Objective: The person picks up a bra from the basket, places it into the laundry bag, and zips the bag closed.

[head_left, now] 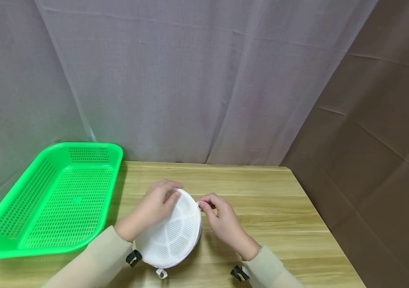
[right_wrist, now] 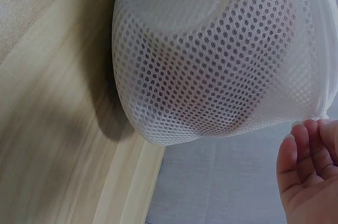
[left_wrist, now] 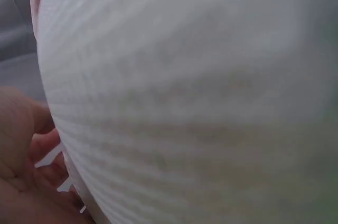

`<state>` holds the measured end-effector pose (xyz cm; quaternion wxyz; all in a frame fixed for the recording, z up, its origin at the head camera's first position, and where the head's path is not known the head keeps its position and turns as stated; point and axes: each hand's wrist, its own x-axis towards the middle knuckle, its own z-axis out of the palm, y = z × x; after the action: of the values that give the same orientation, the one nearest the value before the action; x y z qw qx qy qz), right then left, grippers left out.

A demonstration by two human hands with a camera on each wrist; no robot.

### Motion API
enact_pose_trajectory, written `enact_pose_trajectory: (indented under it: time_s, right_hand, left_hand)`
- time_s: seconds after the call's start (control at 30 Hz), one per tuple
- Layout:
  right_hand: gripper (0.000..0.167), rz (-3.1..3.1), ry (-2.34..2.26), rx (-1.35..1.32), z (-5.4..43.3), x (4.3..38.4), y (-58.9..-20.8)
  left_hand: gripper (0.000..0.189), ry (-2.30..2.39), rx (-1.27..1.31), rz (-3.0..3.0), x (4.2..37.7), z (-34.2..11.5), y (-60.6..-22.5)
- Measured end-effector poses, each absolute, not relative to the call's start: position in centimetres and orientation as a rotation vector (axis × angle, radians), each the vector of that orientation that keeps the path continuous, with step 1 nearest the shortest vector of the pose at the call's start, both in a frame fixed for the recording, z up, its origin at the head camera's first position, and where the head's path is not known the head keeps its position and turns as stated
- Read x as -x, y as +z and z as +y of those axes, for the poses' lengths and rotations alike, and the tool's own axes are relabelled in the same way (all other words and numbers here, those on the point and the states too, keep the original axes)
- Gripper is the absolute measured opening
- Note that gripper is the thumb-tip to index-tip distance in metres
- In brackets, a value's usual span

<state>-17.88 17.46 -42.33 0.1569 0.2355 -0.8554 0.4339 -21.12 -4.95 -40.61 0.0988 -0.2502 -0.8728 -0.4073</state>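
A round white mesh laundry bag (head_left: 177, 236) stands on the table, its flat top tilted toward the head view. At its upper left, my left hand (head_left: 157, 202) grips the rim, thumb on the top panel and fingers over the edge. My right hand (head_left: 222, 220) pinches the small zipper pull (head_left: 198, 204) at the bag's right rim. Through the bulging mesh side (right_wrist: 206, 76) in the right wrist view, something darker shows, but its kind is unclear. Mesh fabric fills most of the left wrist view, very close and blurred.
A green plastic basket (head_left: 108, 200) with slotted walls sits to the left on the wooden table (head_left: 262, 192). Grey curtain (head_left: 175, 80) hangs behind the table, brown cloth (head_left: 380, 160) along the right. A white fabric loop (head_left: 161, 273) sticks out from the bag's near edge.
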Motion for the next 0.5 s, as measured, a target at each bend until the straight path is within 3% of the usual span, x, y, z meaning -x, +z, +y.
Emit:
enact_pose_trajectory:
  time_s: [0.17,0.5]
  right_hand:
    - [0.005,-2.428,1.236,-0.699,17.37,17.92,-42.36]
    - [0.008,-2.487,1.230,-0.678,17.30,17.71,-42.52]
  left_hand:
    - [0.013,-1.067,0.857,-2.581,20.55,-4.25,-40.25]
    - [0.005,-1.118,0.781,-2.598,20.49,-4.29,-40.59]
